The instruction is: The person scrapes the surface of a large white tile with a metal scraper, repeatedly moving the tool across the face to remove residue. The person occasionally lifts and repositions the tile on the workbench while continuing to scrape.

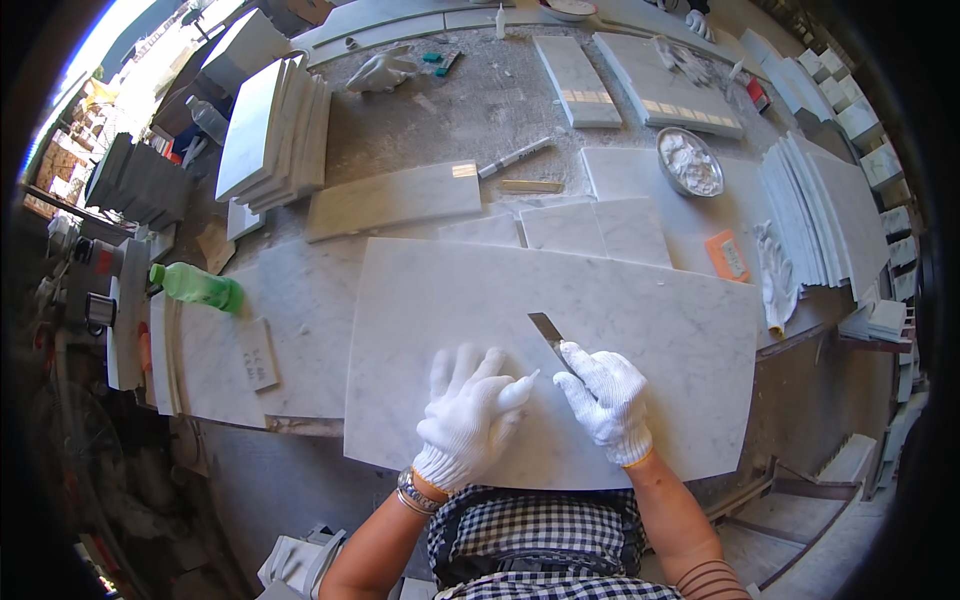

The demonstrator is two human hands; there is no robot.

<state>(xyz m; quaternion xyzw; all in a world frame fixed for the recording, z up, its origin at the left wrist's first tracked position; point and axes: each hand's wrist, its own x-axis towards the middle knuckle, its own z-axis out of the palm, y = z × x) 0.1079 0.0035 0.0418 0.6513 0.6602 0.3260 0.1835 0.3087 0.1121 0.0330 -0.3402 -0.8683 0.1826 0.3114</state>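
A large white marble slab (660, 330) with faint grey veins lies flat in front of me. My right hand (607, 397), in a white knit glove, is closed around a flat metal scraper blade (546, 328). The blade sticks out past the fingers toward the far left, over the slab. My left hand (468, 405), gloved too, is at the slab's near left part with its fingers spread and holding nothing. Its fingertips are slightly blurred, and whether they touch the stone I cannot tell.
A green bottle (200, 287) lies on its side at the left, near a small marked tile (257, 355). Stacked slabs stand at left (275, 135) and right (815, 215). A metal bowl of white paste (690, 162), an orange block (727, 256) and a loose glove (775, 275) are at the right.
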